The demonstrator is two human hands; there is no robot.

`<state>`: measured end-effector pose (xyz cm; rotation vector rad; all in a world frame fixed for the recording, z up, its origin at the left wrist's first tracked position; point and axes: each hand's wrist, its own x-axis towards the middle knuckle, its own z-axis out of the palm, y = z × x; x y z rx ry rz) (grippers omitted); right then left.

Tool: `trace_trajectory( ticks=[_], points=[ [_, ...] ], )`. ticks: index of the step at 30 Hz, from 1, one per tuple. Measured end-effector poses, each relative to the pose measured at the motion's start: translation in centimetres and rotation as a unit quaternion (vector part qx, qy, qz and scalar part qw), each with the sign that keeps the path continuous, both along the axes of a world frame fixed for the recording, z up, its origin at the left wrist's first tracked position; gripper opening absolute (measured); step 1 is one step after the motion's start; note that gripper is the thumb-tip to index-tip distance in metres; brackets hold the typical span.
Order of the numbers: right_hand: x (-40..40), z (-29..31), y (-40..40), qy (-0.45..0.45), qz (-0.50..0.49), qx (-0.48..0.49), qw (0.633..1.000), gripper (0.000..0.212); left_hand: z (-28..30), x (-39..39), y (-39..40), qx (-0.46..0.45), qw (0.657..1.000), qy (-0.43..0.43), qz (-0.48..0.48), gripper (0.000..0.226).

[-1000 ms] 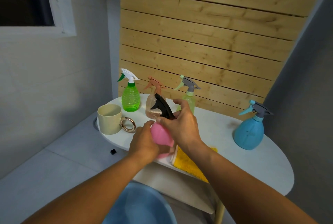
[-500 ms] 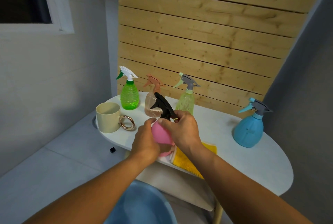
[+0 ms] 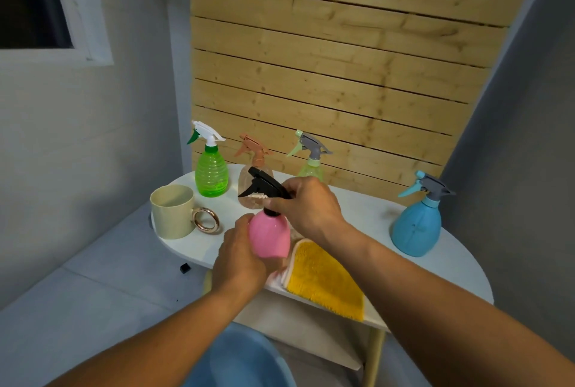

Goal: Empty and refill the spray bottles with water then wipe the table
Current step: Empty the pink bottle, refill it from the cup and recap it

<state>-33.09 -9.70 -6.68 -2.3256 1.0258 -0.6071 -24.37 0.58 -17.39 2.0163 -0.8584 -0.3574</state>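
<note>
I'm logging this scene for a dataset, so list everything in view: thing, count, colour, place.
Round plastic spray bottle: 1, pink, black trigger head, held above the table's front edge.
Ribbed spray bottle: 1, green, back left.
Clear spray bottle: 1, peach head, behind the pink one.
Pale spray bottle: 1, light green, grey head, by the planks.
Round spray bottle: 1, blue, right.
Mug: 1, cream, ring handle, left.
Microfibre cloth: 1, yellow, front edge.
Oval table: 1, white.
Basin: 1, blue, below.
Left hand: grips the bottle's body.
Right hand: grips its head.
</note>
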Motion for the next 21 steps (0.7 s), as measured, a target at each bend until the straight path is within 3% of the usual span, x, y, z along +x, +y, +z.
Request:
trace_trajectory(
  ticks=[4, 6, 9, 10, 12, 14, 18, 21],
  points=[
    [-1.3, 4.5, -2.3, 0.058, -0.004, -0.043, 0.997, 0.025, 2.2, -0.9, -1.9, -0.056, 0.998, -0.018, -0.003, 0.11],
    [-2.6, 7.3, -4.2, 0.065, -0.019, -0.047, 0.997, 0.022, 3.6, -1.9, -3.8, -0.09, 0.995, 0.024, -0.038, 0.113],
    [-4.5, 10.3, -6.8, 0.07, -0.026, -0.063, 0.995, 0.023, 4.8, -3.9, -6.5, -0.101, 0.986, 0.055, -0.118, 0.084],
    [-5.1, 10.8, -7.7, 0.08, -0.025, -0.071, 0.994, 0.024, 5.0, -4.4, -7.1, -0.113, 0.982, 0.07, -0.133, 0.083],
    [-6.0, 11.5, -9.3, 0.104, -0.034, -0.08, 0.991, 0.022, 4.9, -6.0, -8.6, -0.148, 0.96, 0.188, -0.144, 0.102],
    [-6.6, 11.4, -10.6, 0.129, -0.046, -0.086, 0.987, 0.022, 5.1, -6.9, -9.6, -0.138, 0.95, 0.236, -0.151, 0.102],
    [-8.2, 10.3, -13.5, 0.155, -0.067, -0.078, 0.983, 0.022, 5.0, -7.9, -12.3, -0.07, 0.954, 0.21, -0.202, 0.079],
    [-8.8, 9.0, -15.4, 0.172, -0.074, -0.077, 0.979, 0.024, 4.8, -8.4, -13.4, -0.044, 0.944, 0.236, -0.228, 0.085]
  ],
)
